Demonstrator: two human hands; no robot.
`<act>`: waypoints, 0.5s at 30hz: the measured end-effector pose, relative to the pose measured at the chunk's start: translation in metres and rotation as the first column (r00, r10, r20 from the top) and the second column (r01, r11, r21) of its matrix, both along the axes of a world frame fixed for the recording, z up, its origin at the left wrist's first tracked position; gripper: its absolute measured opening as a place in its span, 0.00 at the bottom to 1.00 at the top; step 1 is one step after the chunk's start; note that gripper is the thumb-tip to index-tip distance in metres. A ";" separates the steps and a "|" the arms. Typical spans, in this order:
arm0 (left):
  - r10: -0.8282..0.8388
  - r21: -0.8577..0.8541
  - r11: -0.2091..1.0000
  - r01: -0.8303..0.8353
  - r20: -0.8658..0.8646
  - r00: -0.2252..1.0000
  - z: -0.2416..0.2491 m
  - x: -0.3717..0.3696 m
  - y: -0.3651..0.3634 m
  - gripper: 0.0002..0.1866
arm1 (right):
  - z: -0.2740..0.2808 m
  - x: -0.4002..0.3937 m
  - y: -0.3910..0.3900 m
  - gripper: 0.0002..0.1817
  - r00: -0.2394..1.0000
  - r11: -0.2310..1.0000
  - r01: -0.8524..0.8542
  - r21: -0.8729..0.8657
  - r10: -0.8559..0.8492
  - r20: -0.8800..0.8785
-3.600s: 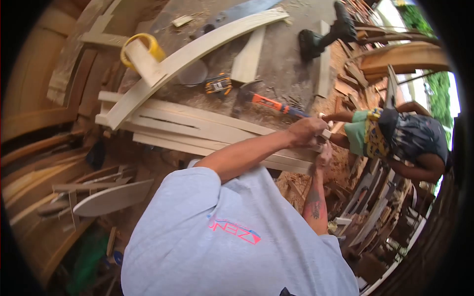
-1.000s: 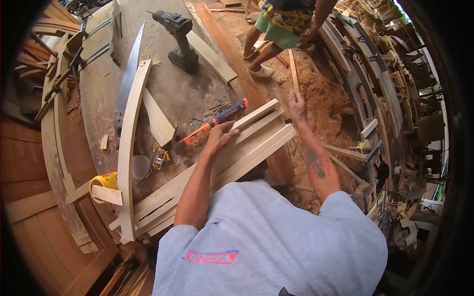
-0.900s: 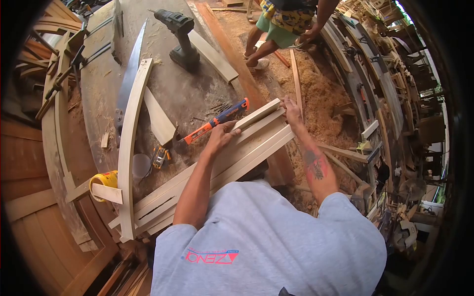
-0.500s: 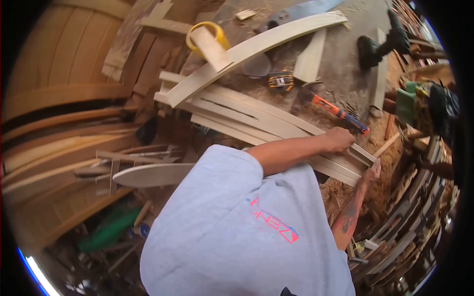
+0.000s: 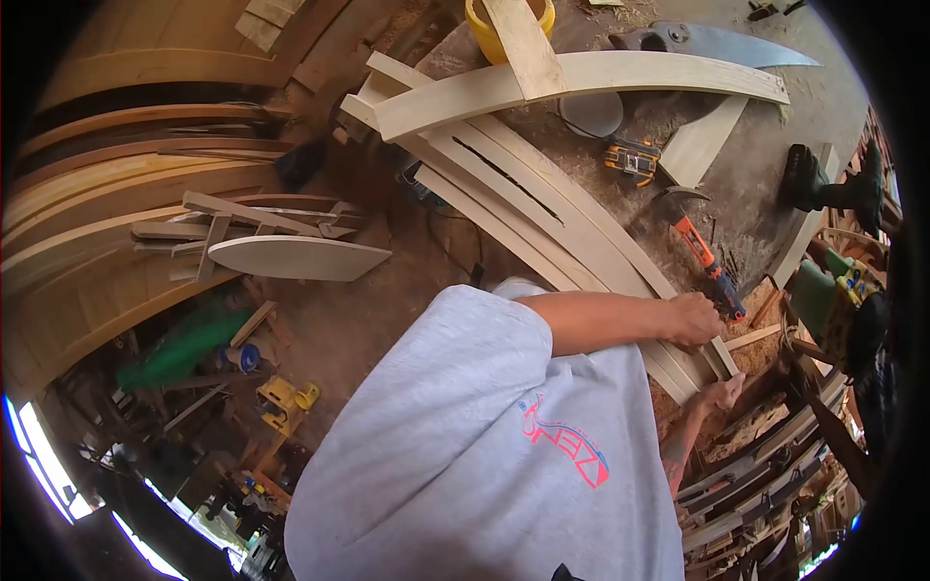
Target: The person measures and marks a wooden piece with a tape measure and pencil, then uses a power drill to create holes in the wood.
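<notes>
My left hand rests on the long pale wooden strips, near their near end. Its fingers are curled, and what is in them, if anything, is hidden. At the very end of the strips my right hand is closed on a wooden strip. A hammer with an orange and dark blue handle lies just beyond my left hand. Across the far end of the strips lies a curved wooden piece, with a short board on top.
A yellow bucket, a yellow-black battery pack, a handsaw and a tapered board are on the workbench. Wooden panels are stacked at left. A black clamp-like tool stands at right.
My view has turned, so the bench things sit farther right and more floor shows at left. Both hands stay at the near end of the strips.
</notes>
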State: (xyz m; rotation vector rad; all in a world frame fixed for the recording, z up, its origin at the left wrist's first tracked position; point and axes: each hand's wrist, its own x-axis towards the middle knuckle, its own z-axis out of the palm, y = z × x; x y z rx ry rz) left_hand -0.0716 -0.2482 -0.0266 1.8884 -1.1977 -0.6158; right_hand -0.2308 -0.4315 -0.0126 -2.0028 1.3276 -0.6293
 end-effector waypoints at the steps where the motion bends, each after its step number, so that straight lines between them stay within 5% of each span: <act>1: -0.001 -0.004 1.000 0.001 0.007 1.000 0.002 0.001 0.003 0.16 | 0.002 0.001 0.002 0.28 1.000 1.000 -0.015 -0.006 0.015 -0.017; 15: -0.049 -0.003 0.999 0.049 0.043 0.998 0.006 0.001 0.007 0.15 | -0.003 -0.002 -0.002 0.28 0.999 0.999 0.038 0.014 -0.038 0.005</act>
